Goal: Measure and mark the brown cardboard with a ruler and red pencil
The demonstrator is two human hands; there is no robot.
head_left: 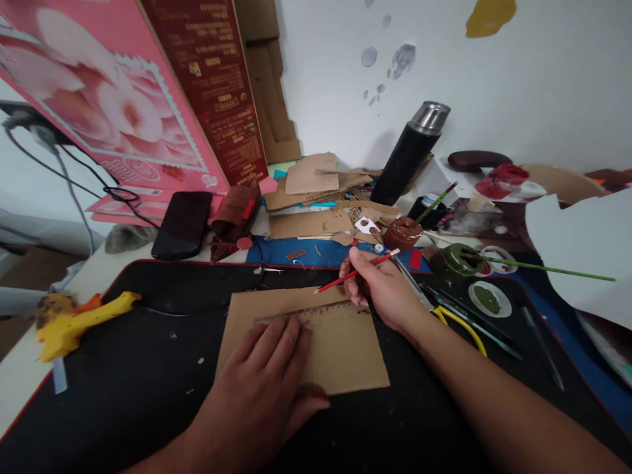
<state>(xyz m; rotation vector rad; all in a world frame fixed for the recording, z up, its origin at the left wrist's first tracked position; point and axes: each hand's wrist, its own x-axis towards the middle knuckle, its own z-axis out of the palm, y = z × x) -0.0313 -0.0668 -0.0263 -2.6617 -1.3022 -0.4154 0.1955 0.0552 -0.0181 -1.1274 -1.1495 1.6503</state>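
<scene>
On my feed, the left hand (pixel 269 375) lies flat and open, fingers spread over a ruler (pixel 316 316) and the cardboard (pixel 345 355) beneath it. The right hand (pixel 382 289), just beyond the ruler's right end, is closed around a red pencil (pixel 355 272). The pencil's tip points left, at the cardboard's far edge; I cannot tell whether it touches. The ruler lies across the far part of the sheet, between the two hands. The cardboard lies on a black mat (pixel 123 368).

Just right of the right hand I see yellow-handled pliers (pixel 459 322), and past them a lid (pixel 488 298) holding green paint. Beyond the right hand stand a brown pot (pixel 402 232) and a green pot (pixel 451 262), with a long green stick (pixel 543 268) resting across the green one and reaching far right. A black flask (pixel 409 155) leans farther back, with scraps (pixel 316 181) of cardboard to its left.

Well left of the left hand, a yellow glue gun (pixel 79 319) lies at the mat's edge. Beyond it a phone (pixel 182 224) rests near a pink box (pixel 113 99) propped upright.
</scene>
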